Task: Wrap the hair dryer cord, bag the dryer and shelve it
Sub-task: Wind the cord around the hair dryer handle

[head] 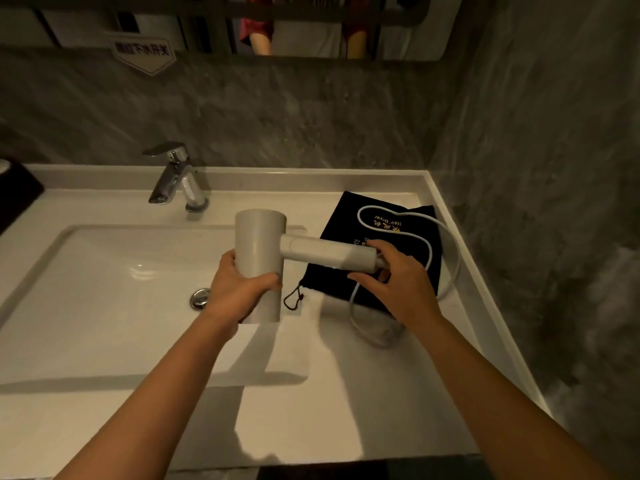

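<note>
A pale grey hair dryer (263, 244) is held above the right edge of the basin, barrel pointing away, handle sticking out to the right. My left hand (239, 289) grips the barrel from below. My right hand (398, 282) is closed around the end of the handle, where the cord comes out. The white cord (446, 237) loops loosely over a black drawstring bag (346, 216) with gold "Hair Dryer" lettering. The bag lies flat on the counter at right, partly hidden behind my right hand.
A white sink (104, 289) with a chrome drain (200, 298) fills the left of the counter, a chrome faucet (176, 178) behind it. Grey stone walls close the back and right side. A mirror (242, 26) hangs above. A dark object (17, 199) sits at far left.
</note>
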